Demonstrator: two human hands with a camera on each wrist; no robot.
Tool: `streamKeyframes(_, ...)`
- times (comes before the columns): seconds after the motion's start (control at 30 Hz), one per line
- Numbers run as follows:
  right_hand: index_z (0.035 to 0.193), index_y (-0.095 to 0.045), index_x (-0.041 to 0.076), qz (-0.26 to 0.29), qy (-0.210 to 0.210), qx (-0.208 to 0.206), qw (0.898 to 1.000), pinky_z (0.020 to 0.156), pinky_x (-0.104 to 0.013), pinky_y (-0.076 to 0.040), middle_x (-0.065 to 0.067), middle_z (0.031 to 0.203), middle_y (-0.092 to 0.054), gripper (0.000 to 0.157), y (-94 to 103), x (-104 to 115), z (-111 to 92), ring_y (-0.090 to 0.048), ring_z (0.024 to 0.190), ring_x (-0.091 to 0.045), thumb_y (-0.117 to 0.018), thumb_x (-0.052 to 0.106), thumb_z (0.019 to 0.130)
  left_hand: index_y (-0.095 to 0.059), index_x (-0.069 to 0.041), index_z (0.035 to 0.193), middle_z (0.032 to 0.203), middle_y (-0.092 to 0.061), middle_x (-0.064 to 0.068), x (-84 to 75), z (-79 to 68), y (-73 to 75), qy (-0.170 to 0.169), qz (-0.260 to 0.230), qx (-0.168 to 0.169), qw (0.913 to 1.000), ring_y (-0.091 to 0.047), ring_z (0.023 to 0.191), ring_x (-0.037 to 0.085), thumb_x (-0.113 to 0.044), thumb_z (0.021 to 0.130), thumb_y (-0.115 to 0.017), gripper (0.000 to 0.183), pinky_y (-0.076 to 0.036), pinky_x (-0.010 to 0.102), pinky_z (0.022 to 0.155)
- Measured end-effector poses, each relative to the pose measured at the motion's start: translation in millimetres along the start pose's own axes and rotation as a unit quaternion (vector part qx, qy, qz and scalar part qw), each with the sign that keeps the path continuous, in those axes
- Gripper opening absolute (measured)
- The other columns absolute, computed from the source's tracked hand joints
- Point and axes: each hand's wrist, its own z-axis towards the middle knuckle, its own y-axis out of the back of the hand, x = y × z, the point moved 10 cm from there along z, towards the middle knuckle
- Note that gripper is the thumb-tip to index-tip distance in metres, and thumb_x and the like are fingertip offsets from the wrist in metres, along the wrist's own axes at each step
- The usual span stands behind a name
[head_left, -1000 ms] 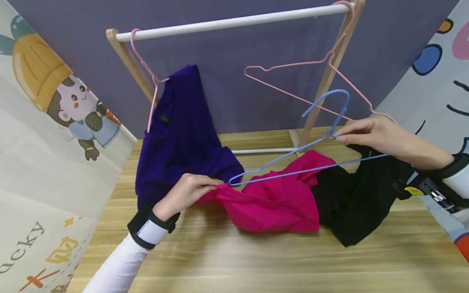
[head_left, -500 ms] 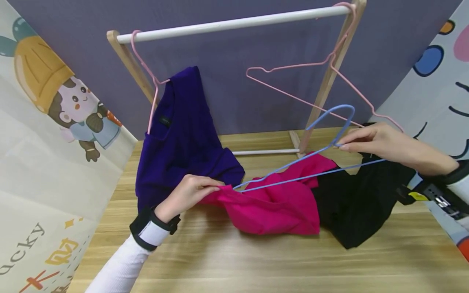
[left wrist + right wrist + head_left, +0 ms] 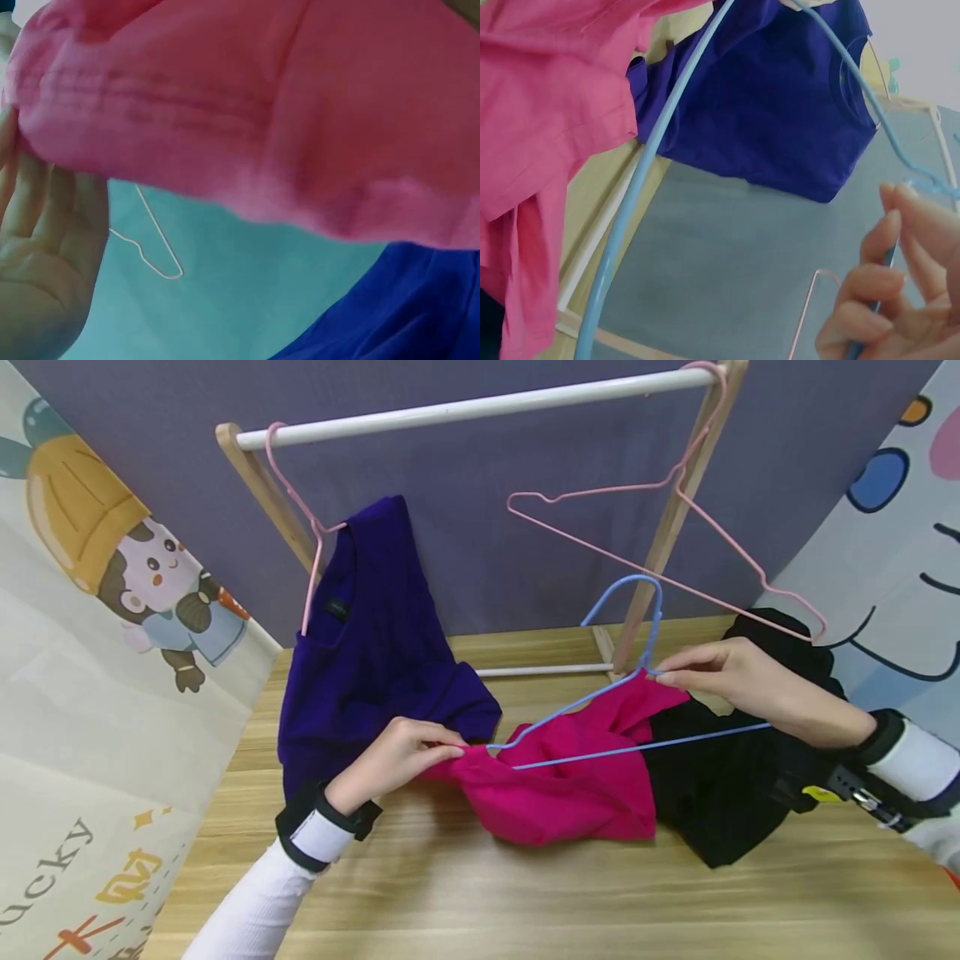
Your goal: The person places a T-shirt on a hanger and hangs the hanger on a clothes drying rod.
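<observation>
Fabric of the pink garment (image 3: 558, 797), lying partly on the worktop (image 3: 525, 902), is pinched up by the left hand (image 3: 397, 756), seemingly parting it for the blue hanger (image 3: 643, 165) the right hand (image 3: 738, 681) pinches near its neck.

Left grip (image 3: 393, 758) and right grip (image 3: 738, 681) both pinch, set apart.

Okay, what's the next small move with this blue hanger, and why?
Probably ease the blue hanger deeper with the right hand: the left hand pinches the pink garment, and one corner appears tucked inside, but most of the hanger shows outside.
</observation>
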Motion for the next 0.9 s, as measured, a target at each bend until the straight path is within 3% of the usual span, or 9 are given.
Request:
streamKeyframes(0.2,0.099,-0.065,0.013,-0.004,0.003,-0.034,0.999,0.068,-0.015,-0.042,0.0,0.092,-0.066,0.02,2.1,5.5,-2.5,-0.053,0.081,-0.007,-0.06,0.023,0.083,-0.068,-0.013,0.084,0.082,-0.068,0.002,3.6,-1.2,-7.5,0.038,-0.041,0.04,0.9976,-0.058,0.077,0.007,-0.014,0.077,-0.065,0.007,-0.053,0.032,0.064)
streamKeyframes(0.33,0.101,-0.064,0.012,0.0,-0.013,-0.04,0.999,0.061,-0.021,-0.041,-0.001,0.092,-0.065,0.023,0.2,1.9,-5.3,-0.051,0.077,-0.009,-0.06,0.025,0.083,-0.068,-0.013,0.083,0.081,-0.068,0.0,0.8,-1.0,-10.9,0.049,-0.025,0.046,0.9974,-0.057,0.075,0.006,-0.015,0.077,-0.065,0.007,-0.052,0.031,0.066)
streamKeyframes(0.47,0.101,-0.064,0.008,0.01,-0.008,-0.047,0.999,0.059,-0.021,-0.039,-0.004,0.092,-0.065,0.024,-4.3,4.1,-8.7,-0.05,0.075,-0.007,-0.061,0.023,0.083,-0.068,-0.015,0.081,0.076,-0.067,-0.003,-4.7,2.3,-13.5,0.06,0.041,0.032,0.9969,-0.054,0.067,0.002,-0.02,0.076,-0.067,0.007,-0.051,0.031,0.061)
streamKeyframes(0.57,0.1,-0.064,0.008,0.023,-0.009,-0.052,0.998,0.066,-0.014,-0.041,-0.001,0.091,-0.065,0.024,-11.2,8.3,-9.4,-0.052,0.08,-0.003,-0.061,0.023,0.082,-0.068,-0.014,0.079,0.073,-0.066,-0.004,-7.7,7.1,-15.7,0.066,0.069,0.013,0.9953,-0.053,0.063,0.002,-0.02,0.076,-0.067,0.007,-0.05,0.03,0.057)
streamKeyframes(0.77,0.1,-0.065,0.011,0.032,-0.014,-0.058,0.998,0.071,-0.021,-0.043,-0.009,0.097,-0.065,0.026,-23.0,15.5,-8.0,-0.052,0.085,-0.005,-0.06,0.029,0.082,-0.066,-0.011,0.076,0.07,-0.065,-0.002,-14.0,19.3,-23.9,0.044,0.086,-0.003,0.9953,-0.053,0.062,0.004,-0.016,0.078,-0.064,0.006,-0.049,0.026,0.058)
streamKeyframes(0.9,0.101,-0.064,0.011,0.041,-0.025,-0.066,0.997,0.072,-0.023,-0.042,-0.009,0.099,-0.063,0.028,-25.6,11.4,-7.5,-0.052,0.086,-0.005,-0.061,0.031,0.081,-0.066,-0.01,0.077,0.072,-0.066,-0.001,-12.6,22.1,-22.9,0.054,0.081,-0.018,0.9951,-0.055,0.067,0.005,-0.015,0.078,-0.064,0.005,-0.05,0.027,0.062)
